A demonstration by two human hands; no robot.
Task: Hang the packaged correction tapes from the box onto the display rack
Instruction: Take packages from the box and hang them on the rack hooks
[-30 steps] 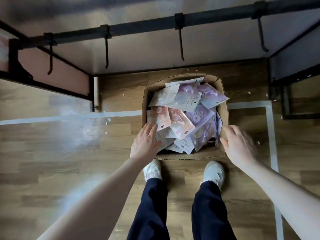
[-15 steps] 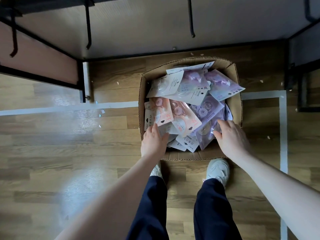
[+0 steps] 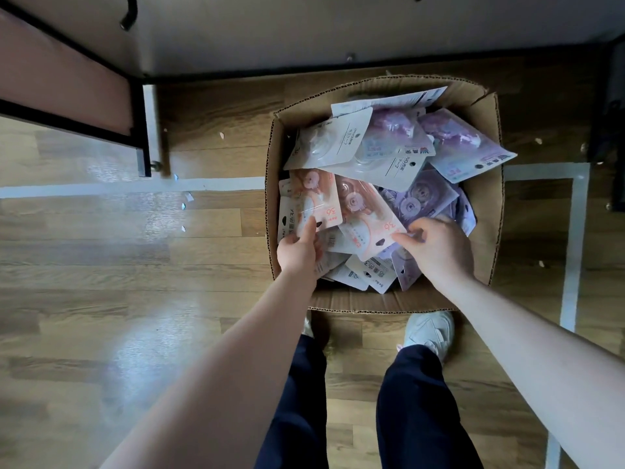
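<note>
An open cardboard box [image 3: 487, 231] stands on the wooden floor in front of my feet, filled with several packaged correction tapes in pink, purple and white. My left hand [image 3: 298, 249] reaches into the box's near left corner and pinches the lower edge of a pink package [image 3: 316, 198], thumb on top. My right hand [image 3: 437, 246] is in the near right part of the box and pinches the corner of a second pink package [image 3: 367, 220]. Of the display rack, only a black hook [image 3: 126, 15] and the pale back panel [image 3: 304, 32] show at the top.
The rack's black frame leg [image 3: 144, 130] stands left of the box, and a dark frame [image 3: 608, 130] right of it. White tape lines [image 3: 128, 187] run across the floor. My dark trouser legs and a white shoe [image 3: 429, 330] are just behind the box.
My head has tilted down and closer, so the rack bar and hooks have slid out of view. Both hands went from the box's near rim into the box and took hold of pink packages.
</note>
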